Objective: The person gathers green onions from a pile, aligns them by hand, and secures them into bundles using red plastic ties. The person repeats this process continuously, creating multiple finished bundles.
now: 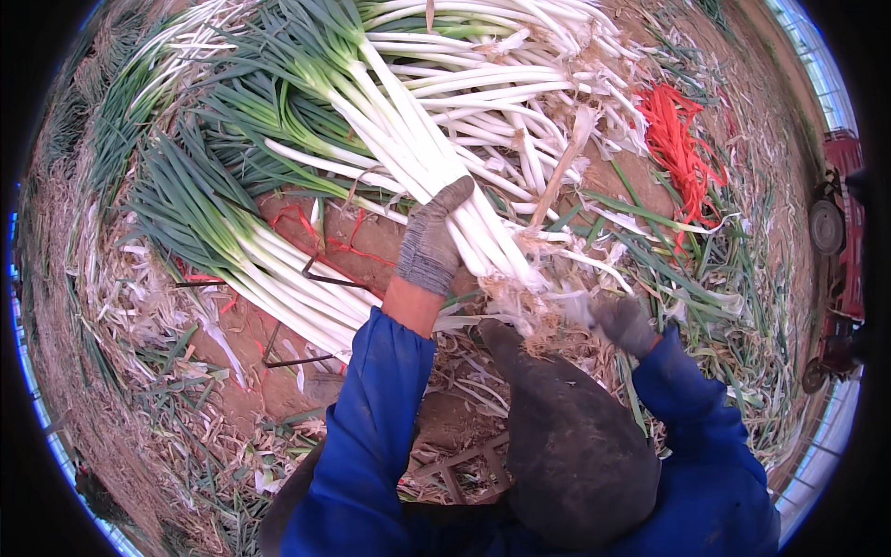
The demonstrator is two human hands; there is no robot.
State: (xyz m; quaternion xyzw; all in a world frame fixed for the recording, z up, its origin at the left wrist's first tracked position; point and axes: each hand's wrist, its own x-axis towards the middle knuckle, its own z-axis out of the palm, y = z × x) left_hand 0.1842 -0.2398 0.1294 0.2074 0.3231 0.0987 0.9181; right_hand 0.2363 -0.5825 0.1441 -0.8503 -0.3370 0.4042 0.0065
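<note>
My left hand [436, 232], in a grey knit glove, is closed around the white stalks of a bunch of long green onions [408, 139]. The bunch lies aslant, its green leaves toward the far left and its roots [534, 320] toward me, above my knee. Close to the right of those roots is my gloved right hand [624, 325]. It is blurred, with a whitish smear beside it, and its fingers cannot be made out. A second bunch of green onions [297, 278] rests at the left, between the prongs of a thin metal frame [325, 277].
A large heap of green onions [520, 88] lies beyond the held bunch. Red plastic strips [682, 148] are piled at the right. Peeled skins and leaf scraps [724, 325] litter the soil. My dark-clad knee [585, 446] is in front. A red vehicle [843, 232] stands at the far right.
</note>
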